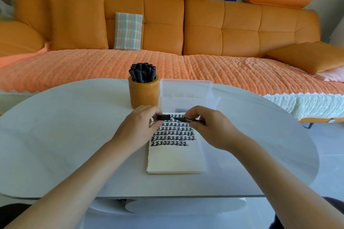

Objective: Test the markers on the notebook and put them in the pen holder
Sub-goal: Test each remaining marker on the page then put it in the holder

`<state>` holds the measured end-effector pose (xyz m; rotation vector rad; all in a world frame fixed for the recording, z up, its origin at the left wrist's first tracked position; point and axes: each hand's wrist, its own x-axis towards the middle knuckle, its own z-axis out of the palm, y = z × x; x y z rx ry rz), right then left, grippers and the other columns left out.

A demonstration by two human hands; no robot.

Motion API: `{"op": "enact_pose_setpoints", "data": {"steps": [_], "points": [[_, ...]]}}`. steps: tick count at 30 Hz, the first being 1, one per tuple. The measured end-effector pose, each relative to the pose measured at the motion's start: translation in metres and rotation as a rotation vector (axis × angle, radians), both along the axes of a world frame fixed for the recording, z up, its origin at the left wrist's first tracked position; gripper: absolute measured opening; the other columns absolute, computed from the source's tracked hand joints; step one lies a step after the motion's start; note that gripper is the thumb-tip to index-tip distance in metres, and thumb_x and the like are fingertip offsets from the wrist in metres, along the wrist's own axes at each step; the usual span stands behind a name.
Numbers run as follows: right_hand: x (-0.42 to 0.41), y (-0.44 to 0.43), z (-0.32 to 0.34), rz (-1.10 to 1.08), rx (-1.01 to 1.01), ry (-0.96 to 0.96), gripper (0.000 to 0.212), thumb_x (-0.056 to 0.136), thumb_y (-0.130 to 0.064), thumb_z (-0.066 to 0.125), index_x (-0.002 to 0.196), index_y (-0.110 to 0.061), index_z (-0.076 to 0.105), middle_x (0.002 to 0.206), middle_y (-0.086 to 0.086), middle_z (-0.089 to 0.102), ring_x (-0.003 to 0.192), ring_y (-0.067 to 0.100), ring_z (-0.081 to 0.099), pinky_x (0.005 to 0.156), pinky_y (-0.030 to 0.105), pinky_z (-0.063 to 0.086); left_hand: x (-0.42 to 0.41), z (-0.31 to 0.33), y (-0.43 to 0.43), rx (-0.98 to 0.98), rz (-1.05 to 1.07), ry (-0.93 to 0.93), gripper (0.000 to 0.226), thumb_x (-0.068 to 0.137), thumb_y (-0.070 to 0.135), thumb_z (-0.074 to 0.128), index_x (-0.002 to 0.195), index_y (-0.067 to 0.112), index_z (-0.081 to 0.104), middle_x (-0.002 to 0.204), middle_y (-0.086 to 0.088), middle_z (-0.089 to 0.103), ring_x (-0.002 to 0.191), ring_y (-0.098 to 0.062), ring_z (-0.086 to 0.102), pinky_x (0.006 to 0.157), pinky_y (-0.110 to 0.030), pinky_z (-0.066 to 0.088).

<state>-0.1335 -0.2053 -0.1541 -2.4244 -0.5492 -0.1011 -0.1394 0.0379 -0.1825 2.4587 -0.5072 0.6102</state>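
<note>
Task judged nearly done: pen holder [144, 93] by the desk's [65, 135] far edge was found packed with markers [143, 72], while above the marked notebook [175, 158], toward the near edge, one marker [189, 120] was pinched in the right grip [210, 126], its cap [163, 117] in the left grip [138, 126].

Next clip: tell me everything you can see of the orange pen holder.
The pen holder is a squat orange cylinder with a finely textured wall, upright on the white table, just beyond the left hand. Black capped markers fill it, standing upright. A clear plastic box stands close at its right.
</note>
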Motion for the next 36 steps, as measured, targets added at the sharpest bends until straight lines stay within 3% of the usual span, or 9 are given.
{"op": "enact_pose_setpoints", "data": {"steps": [2, 8, 13, 19, 26, 29, 32, 36], "points": [[-0.002, 0.001, 0.001, -0.012, -0.053, -0.022, 0.021, 0.096, -0.021, 0.059, 0.112, -0.035, 0.063, 0.090, -0.031, 0.057, 0.077, -0.007, 0.055, 0.073, 0.022, 0.042, 0.001, -0.001, 0.000, 0.016, -0.001, 0.008, 0.019, 0.086, 0.020, 0.071, 0.103, 0.020, 0.065, 0.090, 0.016, 0.056, 0.082, -0.004, 0.051, 0.067, -0.014, 0.039], [-0.007, 0.006, 0.002, -0.015, -0.117, -0.046, 0.024, 0.097, -0.022, 0.057, 0.118, -0.033, 0.062, 0.107, -0.024, 0.062, 0.091, 0.004, 0.058, 0.085, 0.028, 0.049, -0.001, 0.000, -0.004, 0.060, -0.022, 0.002, 0.017, 0.086, 0.018, 0.071, 0.102, 0.019, 0.066, 0.087, 0.016, 0.053, 0.080, -0.004, 0.046, 0.064, -0.012, 0.033], [-0.008, 0.009, -0.003, -0.004, -0.148, -0.042, 0.023, 0.096, -0.021, 0.057, 0.116, -0.031, 0.062, 0.107, -0.020, 0.065, 0.091, 0.011, 0.061, 0.085, 0.036, 0.051, -0.002, 0.003, -0.005, 0.152, -0.075, -0.032, 0.017, 0.084, 0.016, 0.072, 0.099, 0.017, 0.065, 0.083, 0.017, 0.046, 0.081, -0.005, 0.041, 0.062, -0.011, 0.029], [-0.008, 0.010, -0.002, 0.006, -0.138, -0.087, 0.024, 0.095, -0.021, 0.058, 0.116, -0.032, 0.063, 0.109, -0.019, 0.066, 0.090, 0.011, 0.063, 0.083, 0.036, 0.052, -0.002, 0.007, -0.002, 0.139, -0.084, -0.038, 0.016, 0.084, 0.017, 0.072, 0.098, 0.017, 0.065, 0.074, 0.025, 0.038, 0.077, -0.004, 0.039, 0.061, -0.013, 0.029], [-0.008, 0.016, -0.006, 0.028, -0.171, -0.141, 0.024, 0.096, -0.020, 0.056, 0.117, -0.028, 0.065, 0.105, -0.012, 0.069, 0.090, 0.015, 0.063, 0.079, 0.035, 0.052, -0.005, 0.006, -0.006, 0.151, -0.115, -0.006, 0.014, 0.088, 0.028, 0.068, 0.100, 0.020, 0.064, 0.088, 0.015, 0.055, 0.086, -0.007, 0.047, 0.066, -0.027, 0.044], [-0.006, 0.018, -0.009, 0.085, -0.219, -0.252, 0.030, 0.099, -0.020, 0.044, 0.122, -0.024, 0.064, 0.105, -0.006, 0.069, 0.092, 0.019, 0.062, 0.078, 0.035, 0.049, -0.008, 0.009, -0.009, 0.060, -0.136, 0.097, 0.013, 0.092, 0.034, 0.062, 0.099, 0.024, 0.065, 0.083, 0.016, 0.055, 0.083, -0.005, 0.050, 0.066, -0.024, 0.043], [-0.010, 0.021, -0.009, 0.108, -0.336, -0.322, 0.037, 0.088, -0.030, 0.033, 0.109, -0.023, 0.063, 0.090, -0.006, 0.059, 0.083, 0.020, 0.053, 0.078, 0.039, 0.044, -0.012, 0.014, -0.013, -0.074, -0.190, 0.229, 0.009, 0.092, 0.034, 0.062, 0.091, 0.027, 0.067, 0.080, 0.012, 0.061, 0.079, -0.007, 0.057, 0.064, -0.026, 0.045], [-0.014, 0.028, -0.006, 0.068, -0.382, -0.374, 0.043, 0.081, -0.061, 0.039, 0.073, -0.021, 0.051, 0.065, -0.009, 0.049, 0.066, 0.017, 0.045, 0.065, 0.034, 0.036, -0.017, 0.020, -0.017, -0.157, -0.278, 0.358, 0.019, 0.095, 0.028, 0.059, 0.079, 0.022, 0.067, 0.071, 0.004, 0.061, 0.070, -0.008, 0.055, 0.061, -0.024, 0.040]]}}
